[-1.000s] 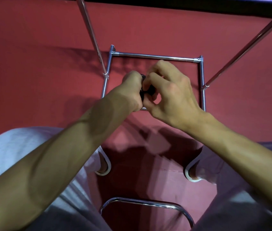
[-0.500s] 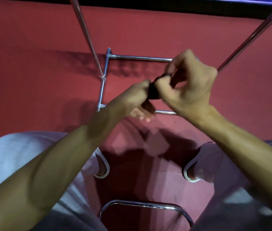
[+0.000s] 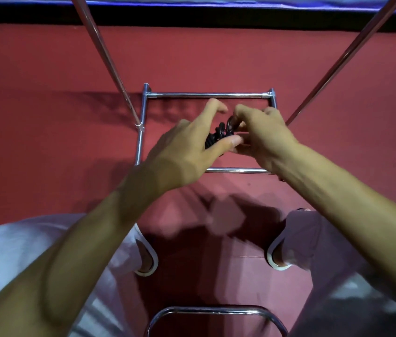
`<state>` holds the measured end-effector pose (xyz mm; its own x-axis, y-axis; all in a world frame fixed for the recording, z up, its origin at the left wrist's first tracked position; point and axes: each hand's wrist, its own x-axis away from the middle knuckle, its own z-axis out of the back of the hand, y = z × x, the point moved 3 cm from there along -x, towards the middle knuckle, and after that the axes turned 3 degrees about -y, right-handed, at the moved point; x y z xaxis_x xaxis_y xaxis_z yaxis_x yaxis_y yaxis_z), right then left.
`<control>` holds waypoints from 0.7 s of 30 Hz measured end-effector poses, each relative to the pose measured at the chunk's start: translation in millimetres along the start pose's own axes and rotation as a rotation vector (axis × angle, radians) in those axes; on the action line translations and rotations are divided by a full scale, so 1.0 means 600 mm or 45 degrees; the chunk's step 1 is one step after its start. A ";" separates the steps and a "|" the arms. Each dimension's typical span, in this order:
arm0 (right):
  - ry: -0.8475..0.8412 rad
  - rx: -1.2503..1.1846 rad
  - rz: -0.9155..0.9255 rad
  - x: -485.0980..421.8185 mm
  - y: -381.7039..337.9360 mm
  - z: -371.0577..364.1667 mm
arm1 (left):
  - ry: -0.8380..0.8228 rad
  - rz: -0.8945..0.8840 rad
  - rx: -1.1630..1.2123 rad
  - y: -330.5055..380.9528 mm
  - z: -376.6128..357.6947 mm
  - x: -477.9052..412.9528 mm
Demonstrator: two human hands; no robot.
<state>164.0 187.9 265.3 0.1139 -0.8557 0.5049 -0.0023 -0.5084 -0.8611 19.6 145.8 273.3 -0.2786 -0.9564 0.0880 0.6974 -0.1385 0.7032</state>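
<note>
Sitting over the metal frame (image 3: 206,95) on the red floor (image 3: 46,142), with both hands up and close together above the middle of that frame. Holding a small black bundle (image 3: 216,138) between them, maybe a cord or strap with a shiny ring at its top end; too dark and tangled to tell for sure. Left hand (image 3: 192,144) gripping the lower part of the bundle, with the thumb pressed across it and one finger sticking up free. Right hand (image 3: 262,137) pinching the ring end with curled fingertips, right beside the left thumb. Looks like the middle of the job: fiddling with the ring end, maybe to open, untangle or hook it. Not yet fastened to the frame or to either of the two slanted poles (image 3: 109,62) rising from the frame's sides. Left to do, by the look of it: get the end free or clipped, then put the bundle where it belongs. Two feet (image 3: 145,263) below the frame, and a curved bar (image 3: 216,310) lower down
</note>
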 end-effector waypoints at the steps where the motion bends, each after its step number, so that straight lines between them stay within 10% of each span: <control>1: -0.022 0.084 0.059 -0.001 -0.003 0.001 | -0.052 -0.009 0.062 0.001 0.002 0.000; 9: -0.610 0.854 0.914 0.044 -0.042 0.025 | -0.609 0.120 0.895 -0.005 0.043 0.007; 21: -1.281 0.612 0.103 0.053 -0.025 0.027 | -0.907 0.326 1.158 0.003 0.016 0.017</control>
<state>183.9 169.8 293.4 0.8835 -0.3056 0.3551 0.3133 -0.1780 -0.9328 11.9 138.1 282.3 -0.7051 -0.5304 0.4706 0.1410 0.5456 0.8261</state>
